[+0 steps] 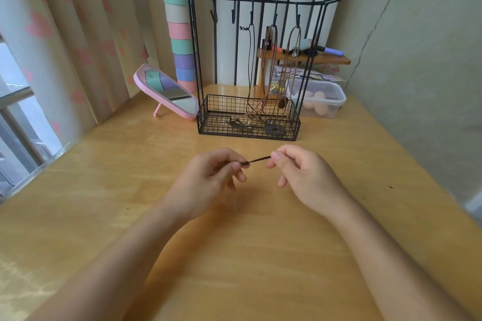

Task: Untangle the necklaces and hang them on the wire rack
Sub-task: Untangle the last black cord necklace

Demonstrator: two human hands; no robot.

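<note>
The left hand (208, 177) and the right hand (300, 174) each pinch one end of a short dark cord (258, 160) between thumb and forefinger, the other fingers loosely curled, and the cord is stretched straight between them above the middle of the table (260, 255). The wire rack (247, 0) stands well apart behind them, with three necklaces (268, 60) hanging from its hooks into its basket. Bare wood lies between hands and rack, a pink mirror (169, 94) stands just beside the rack on the left, and the wall (417, 86) borders the table's right edge.
</note>
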